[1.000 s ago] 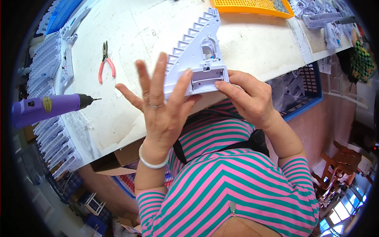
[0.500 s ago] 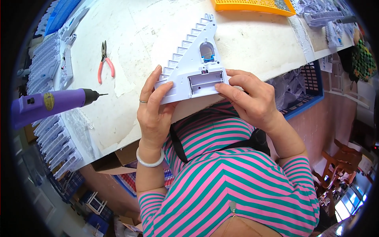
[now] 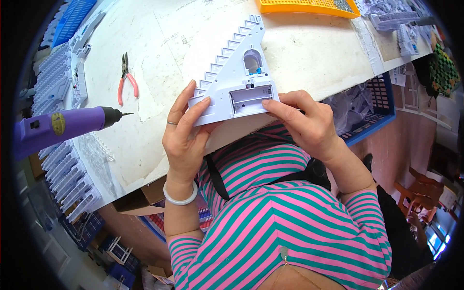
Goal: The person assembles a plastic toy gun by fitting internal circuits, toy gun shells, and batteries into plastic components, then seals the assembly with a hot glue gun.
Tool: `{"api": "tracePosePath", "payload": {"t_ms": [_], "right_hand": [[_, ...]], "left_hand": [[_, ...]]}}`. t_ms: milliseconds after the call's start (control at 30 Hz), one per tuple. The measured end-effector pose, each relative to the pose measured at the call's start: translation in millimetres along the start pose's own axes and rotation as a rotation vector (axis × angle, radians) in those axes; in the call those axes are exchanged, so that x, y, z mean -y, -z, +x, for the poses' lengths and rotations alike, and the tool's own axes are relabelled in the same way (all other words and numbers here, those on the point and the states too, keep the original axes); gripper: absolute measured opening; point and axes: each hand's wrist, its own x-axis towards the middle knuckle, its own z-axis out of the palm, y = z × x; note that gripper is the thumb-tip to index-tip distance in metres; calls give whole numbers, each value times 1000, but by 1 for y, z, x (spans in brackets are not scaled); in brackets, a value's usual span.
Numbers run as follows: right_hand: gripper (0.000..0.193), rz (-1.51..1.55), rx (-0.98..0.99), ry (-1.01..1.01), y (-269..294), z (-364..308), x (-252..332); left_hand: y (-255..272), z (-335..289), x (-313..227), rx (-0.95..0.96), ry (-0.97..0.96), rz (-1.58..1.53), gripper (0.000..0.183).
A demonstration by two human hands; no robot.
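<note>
Between my hands, at the table's near edge, is a white plastic housing (image 3: 220, 104), triangular with a stepped left side. It has an open rectangular battery compartment (image 3: 251, 102) near its base and an arched opening (image 3: 252, 63) with a bit of blue in it higher up. My left hand (image 3: 186, 128) grips the lower left corner, fingers on top. My right hand (image 3: 307, 118) is closed on the lower right corner, a fingertip at the compartment's edge. The undersides of both grips are hidden.
Pink-handled pliers (image 3: 126, 79) lie to the left on the white table (image 3: 154, 53). A purple electric screwdriver (image 3: 72, 123) juts in from the left, near stacked white plastic parts (image 3: 53, 72). An orange tray (image 3: 309, 8) sits at the far edge; a blue crate (image 3: 382, 108) stands below right.
The housing and both hands have barely shifted, the left hand slightly leftward. A dark-clothed person's leg now shows at the lower right.
</note>
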Motion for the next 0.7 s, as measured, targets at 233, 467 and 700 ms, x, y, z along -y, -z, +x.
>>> {"api": "tracePosePath", "payload": {"t_ms": [233,467,700], "right_hand": [[41,87,3,-50,1,2,1],[41,199,81,-59,13,4,-6],[40,170,65,-46,8,0,-7]], "left_hand": [[0,0,2,1,55,-40,54],[1,-2,3,-2,102,-68,55],[0,-1,6,3,115,-64,54]]}}
